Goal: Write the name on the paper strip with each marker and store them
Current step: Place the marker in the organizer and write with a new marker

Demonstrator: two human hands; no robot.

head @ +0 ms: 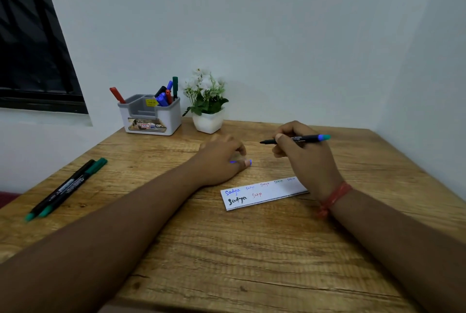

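Now right hand pinches uncapped blue marker; left hand curls round its cap. Paper strip lies beneath right hand. Suggest left hand pins strip, then write in bare lower row.

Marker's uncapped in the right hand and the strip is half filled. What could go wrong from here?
1. The right hand holds the uncapped marker tip-out above the table, close to the left hand; a stray touch could ink the wood or skin.
2. The paper strip lies loose with neither hand pressing it, so it may slide and smear the writing.
3. The left hand seems to hold the small blue cap by a light grip; it could drop and roll away.
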